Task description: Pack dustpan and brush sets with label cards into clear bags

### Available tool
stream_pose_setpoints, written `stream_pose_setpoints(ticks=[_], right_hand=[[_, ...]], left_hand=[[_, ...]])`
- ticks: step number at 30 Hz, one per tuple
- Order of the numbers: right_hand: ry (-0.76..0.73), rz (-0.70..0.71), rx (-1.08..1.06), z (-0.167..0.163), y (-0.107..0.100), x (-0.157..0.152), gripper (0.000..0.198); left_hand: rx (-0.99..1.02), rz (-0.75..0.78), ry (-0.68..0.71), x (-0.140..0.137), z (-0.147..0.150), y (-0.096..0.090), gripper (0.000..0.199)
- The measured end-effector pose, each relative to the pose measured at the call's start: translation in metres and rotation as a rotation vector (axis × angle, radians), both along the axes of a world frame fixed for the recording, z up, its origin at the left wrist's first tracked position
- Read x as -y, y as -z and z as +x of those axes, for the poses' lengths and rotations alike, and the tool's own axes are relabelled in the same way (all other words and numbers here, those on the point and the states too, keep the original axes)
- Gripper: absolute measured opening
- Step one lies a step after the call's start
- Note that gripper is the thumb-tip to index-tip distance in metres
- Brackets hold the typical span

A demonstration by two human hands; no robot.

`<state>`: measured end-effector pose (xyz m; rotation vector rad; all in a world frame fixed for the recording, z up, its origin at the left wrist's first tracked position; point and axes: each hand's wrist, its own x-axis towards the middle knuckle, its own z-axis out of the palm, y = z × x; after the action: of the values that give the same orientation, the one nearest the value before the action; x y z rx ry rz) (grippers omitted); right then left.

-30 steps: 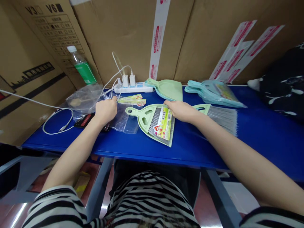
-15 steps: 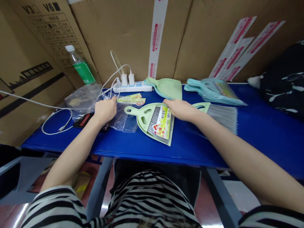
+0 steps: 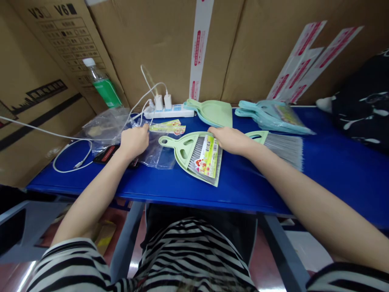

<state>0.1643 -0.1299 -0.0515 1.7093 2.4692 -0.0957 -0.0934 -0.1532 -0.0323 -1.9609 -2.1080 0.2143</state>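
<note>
My left hand (image 3: 135,141) is closed at the edge of a crumpled clear plastic bag (image 3: 158,156), its fingertips pinched on the film. My right hand (image 3: 225,138) has its fingers closed on the far edge of a light-green dustpan (image 3: 187,155). A brush with grey bristles (image 3: 196,160) lies nested in that pan, under a yellow-and-white label card (image 3: 208,159). The pan rests on the blue tabletop, its looped handle pointing left. Behind my right forearm lies another green brush (image 3: 285,148) with grey bristles, partly hidden by the arm.
Stacked dustpans (image 3: 217,113) sit at the back, and blue wrapped sets (image 3: 273,115) lie to their right. Loose label strips (image 3: 167,126) lie by a white power strip (image 3: 179,111) with cables. A bottle (image 3: 106,91), a dark flat box (image 3: 106,154) and cardboard (image 3: 158,40) border the left and back.
</note>
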Motion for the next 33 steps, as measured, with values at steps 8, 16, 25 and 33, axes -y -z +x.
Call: stream_pose_setpoints(ticks=[8,16,25,33], right_hand=[[0.002,-0.008,-0.011,-0.0002,0.0003,0.0007,0.033],[-0.01,0.022,-0.011,0.0004,0.0013,-0.0001,0.032],[0.0,-0.004,-0.003,-0.0001,0.0009,-0.0001,0.032],[-0.002,0.0,-0.003,0.0011,0.0021,-0.0009,0.031]], left_hand=[[-0.012,-0.012,-0.004,0.0003,-0.0001,-0.0005,0.041],[-0.013,-0.014,0.004,-0.001,-0.0011,0.0002,0.04],[-0.012,-0.013,0.005,-0.0008,-0.0006,0.0002,0.041],[-0.012,-0.021,0.005,0.0001,0.0001,0.0003,0.042]])
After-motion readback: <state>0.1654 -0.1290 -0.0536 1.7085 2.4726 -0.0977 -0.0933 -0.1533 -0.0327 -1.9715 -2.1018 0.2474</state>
